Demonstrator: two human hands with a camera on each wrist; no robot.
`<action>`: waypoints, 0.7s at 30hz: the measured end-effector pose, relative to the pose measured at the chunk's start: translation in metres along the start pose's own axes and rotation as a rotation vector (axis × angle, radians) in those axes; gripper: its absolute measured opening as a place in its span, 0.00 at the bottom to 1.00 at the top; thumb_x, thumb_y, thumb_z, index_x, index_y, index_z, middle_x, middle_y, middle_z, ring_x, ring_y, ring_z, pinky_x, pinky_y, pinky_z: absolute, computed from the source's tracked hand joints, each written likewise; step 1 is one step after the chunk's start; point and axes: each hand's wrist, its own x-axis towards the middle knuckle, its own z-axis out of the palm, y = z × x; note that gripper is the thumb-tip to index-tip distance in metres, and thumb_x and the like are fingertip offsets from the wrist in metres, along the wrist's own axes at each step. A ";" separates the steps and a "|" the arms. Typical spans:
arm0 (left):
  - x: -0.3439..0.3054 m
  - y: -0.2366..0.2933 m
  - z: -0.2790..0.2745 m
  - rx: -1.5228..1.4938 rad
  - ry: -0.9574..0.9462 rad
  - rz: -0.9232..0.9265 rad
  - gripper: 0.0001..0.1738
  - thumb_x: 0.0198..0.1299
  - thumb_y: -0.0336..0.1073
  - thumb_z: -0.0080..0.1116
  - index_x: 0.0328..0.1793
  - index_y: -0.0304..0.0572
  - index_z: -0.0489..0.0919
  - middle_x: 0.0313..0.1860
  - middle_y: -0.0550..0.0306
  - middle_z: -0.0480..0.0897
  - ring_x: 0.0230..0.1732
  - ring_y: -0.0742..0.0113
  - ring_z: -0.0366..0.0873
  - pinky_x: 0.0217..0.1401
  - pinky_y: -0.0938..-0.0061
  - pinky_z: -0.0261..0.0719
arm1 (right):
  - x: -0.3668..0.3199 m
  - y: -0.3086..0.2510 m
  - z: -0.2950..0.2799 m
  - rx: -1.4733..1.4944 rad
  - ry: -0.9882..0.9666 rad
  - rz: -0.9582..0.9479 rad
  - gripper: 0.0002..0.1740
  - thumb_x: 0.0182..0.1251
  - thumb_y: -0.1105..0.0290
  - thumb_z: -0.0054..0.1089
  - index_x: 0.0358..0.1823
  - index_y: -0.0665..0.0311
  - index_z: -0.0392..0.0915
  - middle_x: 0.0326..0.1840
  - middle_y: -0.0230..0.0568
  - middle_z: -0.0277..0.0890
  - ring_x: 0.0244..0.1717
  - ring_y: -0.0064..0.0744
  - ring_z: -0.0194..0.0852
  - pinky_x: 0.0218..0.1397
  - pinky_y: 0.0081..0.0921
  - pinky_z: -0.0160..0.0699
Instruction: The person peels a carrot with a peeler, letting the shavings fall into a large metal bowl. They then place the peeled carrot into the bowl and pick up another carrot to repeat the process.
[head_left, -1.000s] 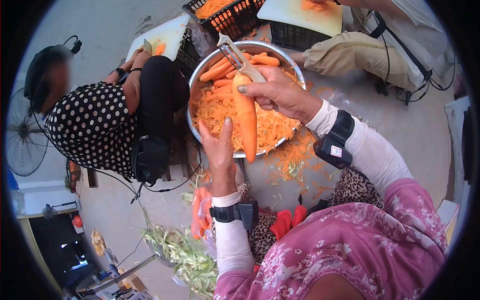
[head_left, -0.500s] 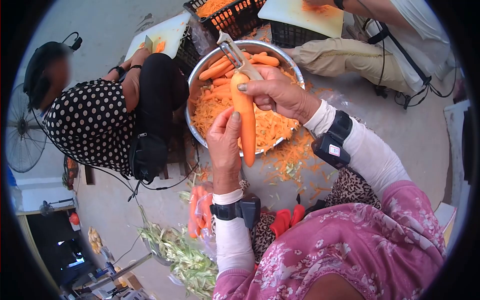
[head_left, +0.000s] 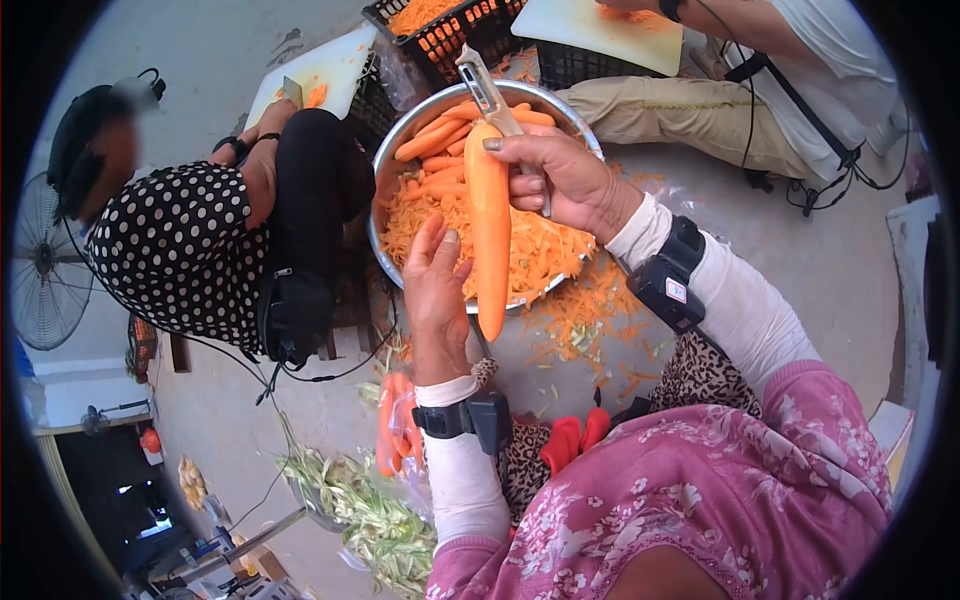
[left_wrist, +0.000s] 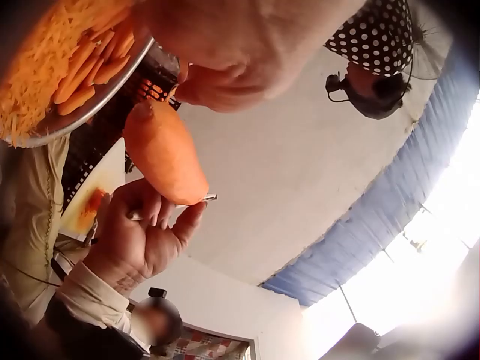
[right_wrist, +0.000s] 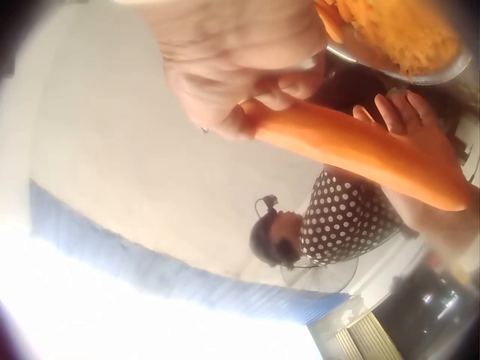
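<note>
My right hand (head_left: pixel 565 178) grips a peeler (head_left: pixel 490 98) and pinches the thick end of a long orange carrot (head_left: pixel 489 230) under its thumb. The carrot hangs tip down over the near rim of the metal basin. Just left of it, my left hand (head_left: pixel 438 300) is held with its fingers relaxed and a gap between it and the carrot. In the left wrist view the carrot (left_wrist: pixel 166 154) shows thick end first, held by the right hand (left_wrist: pixel 142 232). The right wrist view shows the left hand (right_wrist: pixel 420 142) beside the carrot (right_wrist: pixel 352 150).
A metal basin (head_left: pixel 383 243) holds whole carrots (head_left: pixel 437 140) and orange shreds (head_left: pixel 540 262). Behind it stand a black crate (head_left: pixel 455 42) and a cutting board (head_left: pixel 600 38). One person in polka dots (head_left: pixel 185 245) sits left, another at upper right. Green husks (head_left: pixel 375 525) and bagged carrots (head_left: pixel 394 425) lie nearby.
My left hand touched the carrot half a second ago and is now apart from it, fingers loosened. The peeler has tilted and shifted slightly right with my right hand.
</note>
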 end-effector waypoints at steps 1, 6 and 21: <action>-0.003 0.004 -0.001 -0.019 -0.101 -0.093 0.19 0.64 0.35 0.56 0.58 0.33 0.73 0.40 0.56 0.82 0.46 0.69 0.78 0.47 0.76 0.75 | 0.000 0.000 0.001 -0.001 -0.001 -0.001 0.09 0.64 0.69 0.56 0.44 0.61 0.69 0.29 0.24 0.66 0.15 0.07 0.51 0.14 0.08 0.52; -0.009 0.006 -0.006 0.197 -0.257 -0.181 0.17 0.62 0.33 0.58 0.55 0.33 0.74 0.43 0.51 0.82 0.42 0.66 0.81 0.42 0.72 0.81 | 0.001 -0.004 -0.001 0.099 0.011 -0.184 0.10 0.65 0.71 0.54 0.46 0.57 0.68 0.31 0.25 0.68 0.16 0.10 0.54 0.16 0.10 0.55; -0.009 0.007 -0.004 -0.397 -0.342 0.065 0.27 0.62 0.30 0.54 0.68 0.47 0.65 0.62 0.53 0.73 0.62 0.58 0.70 0.59 0.62 0.70 | -0.002 0.018 0.009 0.087 -0.030 -0.125 0.24 0.59 0.78 0.60 0.56 0.55 0.63 0.33 0.26 0.65 0.20 0.12 0.56 0.19 0.13 0.57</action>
